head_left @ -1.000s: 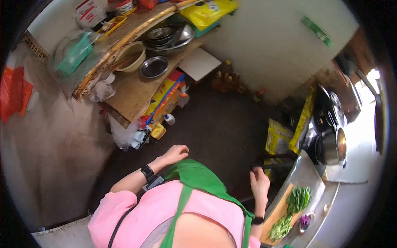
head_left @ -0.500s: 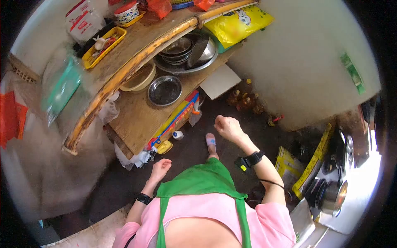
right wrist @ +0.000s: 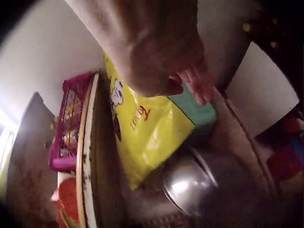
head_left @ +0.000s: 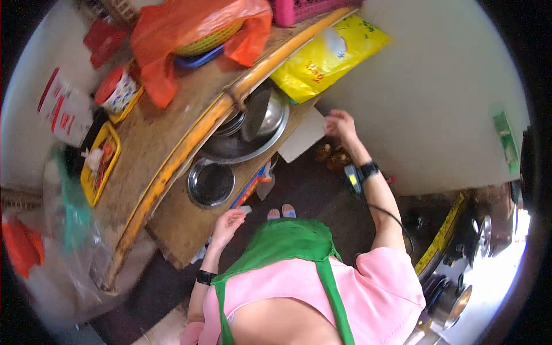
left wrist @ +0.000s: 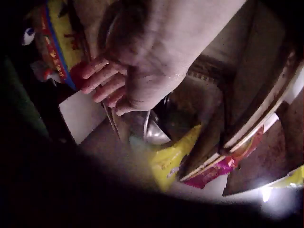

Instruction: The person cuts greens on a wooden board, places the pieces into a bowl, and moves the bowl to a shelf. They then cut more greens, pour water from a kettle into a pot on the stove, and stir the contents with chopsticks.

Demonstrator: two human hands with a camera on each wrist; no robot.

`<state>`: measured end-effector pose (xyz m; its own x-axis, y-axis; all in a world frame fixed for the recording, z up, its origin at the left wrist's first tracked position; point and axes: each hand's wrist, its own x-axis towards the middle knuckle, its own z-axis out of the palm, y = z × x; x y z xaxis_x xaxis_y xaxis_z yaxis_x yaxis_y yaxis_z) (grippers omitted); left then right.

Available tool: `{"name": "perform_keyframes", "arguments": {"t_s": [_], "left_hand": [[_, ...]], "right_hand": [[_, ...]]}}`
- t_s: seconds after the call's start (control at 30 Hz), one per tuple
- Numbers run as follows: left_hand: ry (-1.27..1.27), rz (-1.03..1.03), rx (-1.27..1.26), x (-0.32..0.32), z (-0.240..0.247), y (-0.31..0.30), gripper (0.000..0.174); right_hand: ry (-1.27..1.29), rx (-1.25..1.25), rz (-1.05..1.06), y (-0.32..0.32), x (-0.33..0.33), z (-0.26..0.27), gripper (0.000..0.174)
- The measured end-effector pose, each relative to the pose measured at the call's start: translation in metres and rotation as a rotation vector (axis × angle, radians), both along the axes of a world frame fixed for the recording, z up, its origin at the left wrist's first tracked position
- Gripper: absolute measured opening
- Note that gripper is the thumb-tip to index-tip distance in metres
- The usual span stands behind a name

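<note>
Yellow bag (head_left: 329, 59)'s parked ahead of the right hand (head_left: 341, 125), left hand (head_left: 227, 226) farther off; nothing's held by either, fingers relaxed.

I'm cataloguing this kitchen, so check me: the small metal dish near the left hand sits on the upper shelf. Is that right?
Not quite: the small metal dish near the left hand sits on the lower shelf, as the head view shows.

Free front approach to metal basin (head_left: 246, 150), yellow bag (head_left: 325, 60) beside it, upper shelf (head_left: 184, 118) overhead
</note>
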<state>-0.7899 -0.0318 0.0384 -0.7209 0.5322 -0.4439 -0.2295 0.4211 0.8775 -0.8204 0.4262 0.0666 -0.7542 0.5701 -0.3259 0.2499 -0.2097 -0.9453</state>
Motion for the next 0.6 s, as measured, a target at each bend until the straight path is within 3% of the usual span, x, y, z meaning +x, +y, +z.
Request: {"name": "perform_keyframes", "arguments": {"t_s": [0.17,0.33,0.4,0.47,0.5,0.53,0.6], "left_hand": [[-0.044,-0.163,0.17,-0.056,0.037,0.074,0.026],[0.039,-0.35,0.195,-0.084,0.065,0.154,0.028],[0.096,-0.39,0.203,-0.095,0.067,0.197,0.03],[0.194,-0.478,0.177,-0.106,0.068,0.248,0.038],[0.403,-0.547,0.135,-0.113,0.069,0.276,0.044],[0.604,-0.611,0.091,-0.119,0.069,0.303,0.051],[1.015,-0.626,-0.1,-0.132,0.055,0.349,0.062]], "right_hand": [[0.232,-0.26,-0.276,0.053,-0.059,0.032,0.059],[0.257,-0.043,-0.306,0.084,-0.085,0.059,0.07],[0.277,0.297,0.053,0.084,-0.082,0.079,0.059],[0.291,0.385,0.348,0.084,-0.074,0.119,0.052],[0.344,0.514,0.453,0.093,-0.079,0.121,0.051],[0.404,0.634,0.482,0.096,-0.079,0.126,0.052],[0.521,1.235,0.385,0.117,-0.092,0.118,0.053]]}}
